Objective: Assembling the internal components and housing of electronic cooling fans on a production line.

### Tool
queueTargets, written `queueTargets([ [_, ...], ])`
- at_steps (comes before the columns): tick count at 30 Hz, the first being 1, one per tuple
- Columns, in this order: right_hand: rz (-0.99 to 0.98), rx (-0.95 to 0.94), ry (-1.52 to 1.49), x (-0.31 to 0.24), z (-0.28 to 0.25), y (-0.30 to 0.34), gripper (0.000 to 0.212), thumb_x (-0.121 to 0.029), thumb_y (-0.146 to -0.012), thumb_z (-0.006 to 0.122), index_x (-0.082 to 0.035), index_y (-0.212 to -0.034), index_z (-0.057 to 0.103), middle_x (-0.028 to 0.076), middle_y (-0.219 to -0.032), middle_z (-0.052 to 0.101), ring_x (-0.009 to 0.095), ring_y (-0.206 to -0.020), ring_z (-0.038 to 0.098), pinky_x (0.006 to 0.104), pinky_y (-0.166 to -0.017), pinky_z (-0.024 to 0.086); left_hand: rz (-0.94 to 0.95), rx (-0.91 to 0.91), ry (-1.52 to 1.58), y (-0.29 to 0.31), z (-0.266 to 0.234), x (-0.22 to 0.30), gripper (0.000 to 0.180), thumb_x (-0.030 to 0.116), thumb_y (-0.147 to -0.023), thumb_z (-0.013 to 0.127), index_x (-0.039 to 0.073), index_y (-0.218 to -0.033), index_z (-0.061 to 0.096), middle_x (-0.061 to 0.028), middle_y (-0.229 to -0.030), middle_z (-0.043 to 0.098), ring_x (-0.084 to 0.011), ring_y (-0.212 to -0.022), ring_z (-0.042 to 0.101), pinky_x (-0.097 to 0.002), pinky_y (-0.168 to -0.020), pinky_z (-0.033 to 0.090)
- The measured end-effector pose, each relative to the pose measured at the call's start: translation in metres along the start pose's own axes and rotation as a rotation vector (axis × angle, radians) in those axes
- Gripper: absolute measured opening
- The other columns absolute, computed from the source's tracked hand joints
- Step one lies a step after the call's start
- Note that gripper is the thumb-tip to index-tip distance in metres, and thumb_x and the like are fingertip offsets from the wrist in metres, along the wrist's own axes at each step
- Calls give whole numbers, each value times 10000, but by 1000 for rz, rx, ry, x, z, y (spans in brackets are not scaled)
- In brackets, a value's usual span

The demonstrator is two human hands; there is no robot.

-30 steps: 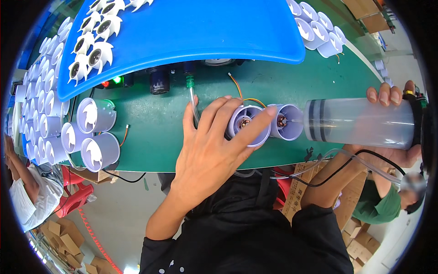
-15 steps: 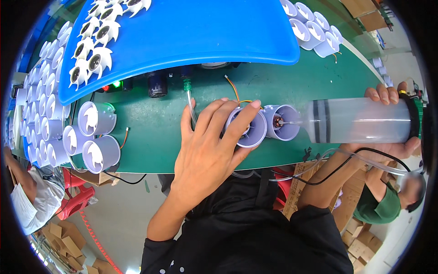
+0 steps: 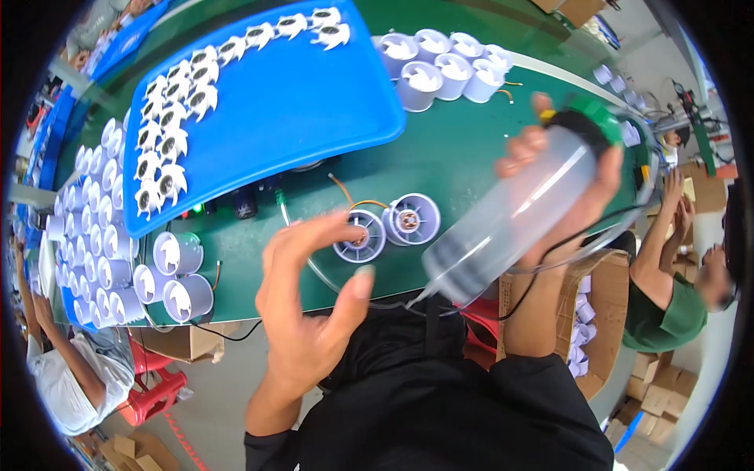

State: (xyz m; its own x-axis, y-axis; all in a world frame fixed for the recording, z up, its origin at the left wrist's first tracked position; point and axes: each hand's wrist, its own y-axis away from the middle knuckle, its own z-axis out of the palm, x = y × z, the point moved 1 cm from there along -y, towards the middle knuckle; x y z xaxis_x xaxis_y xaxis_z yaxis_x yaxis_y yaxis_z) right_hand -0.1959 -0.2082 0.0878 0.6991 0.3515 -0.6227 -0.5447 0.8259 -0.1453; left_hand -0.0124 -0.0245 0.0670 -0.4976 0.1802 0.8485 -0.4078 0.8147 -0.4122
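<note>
Syringe point(image 3: 510, 220) is gripped in the right hand point(image 3: 564, 224), tilted, its tip near the front edge of the green table point(image 3: 471, 173), apart from the left cup point(image 3: 374, 238) and the right cup point(image 3: 428, 224), which stand side by side. The left hand point(image 3: 302, 314) is open at the left cup; contact cannot be told. Beyond sits a blue tray point(image 3: 283, 102) of white fan wheels point(image 3: 171, 147).
</note>
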Motion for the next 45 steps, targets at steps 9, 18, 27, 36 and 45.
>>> queueTargets([
  [9,-27,-47,373,7,19,5,860,-666,-938,414,58,-1402,422,159,-1095,645,231,-998,639,366,-899,512,-655,-737,718,-54,28,40,802,185,-833,791,-57,-1453,345,-132,-1067,690,-174,-1033,629,-327,-936,472],
  [18,-421,1064,2316,-203,-246,-69,642,-516,-791,742,-204,-1331,588,224,-1251,597,434,-1162,559,495,-987,460,-635,-761,613,-58,18,33,741,463,-799,762,-65,-1289,587,-114,-1117,684,-158,-1003,645,-297,-928,488],
  [27,-290,100,2024,-111,-180,-39,431,-137,-815,739,-68,-1219,603,164,-1086,621,329,-997,622,402,-876,498,-579,-826,733,-67,17,14,583,321,-899,720,-53,-1320,567,-82,-1094,695,-104,-971,627,-225,-870,475],
  [36,-235,-236,1686,-3,-56,12,519,-110,-788,745,-11,-1262,557,201,-1280,570,413,-1168,551,447,-1054,396,-490,-730,768,-73,21,10,519,373,-913,709,-51,-1208,653,-69,-1002,697,-89,-906,610,-237,-848,475],
  [45,-13,-379,607,-19,-24,21,1611,-739,-374,865,4,-1544,44,176,-1365,496,348,-1240,529,487,-1070,414,-268,-1030,562,-111,36,28,609,395,-851,766,-62,-1232,636,-143,-1112,691,-168,-1028,645,-270,-945,480],
])
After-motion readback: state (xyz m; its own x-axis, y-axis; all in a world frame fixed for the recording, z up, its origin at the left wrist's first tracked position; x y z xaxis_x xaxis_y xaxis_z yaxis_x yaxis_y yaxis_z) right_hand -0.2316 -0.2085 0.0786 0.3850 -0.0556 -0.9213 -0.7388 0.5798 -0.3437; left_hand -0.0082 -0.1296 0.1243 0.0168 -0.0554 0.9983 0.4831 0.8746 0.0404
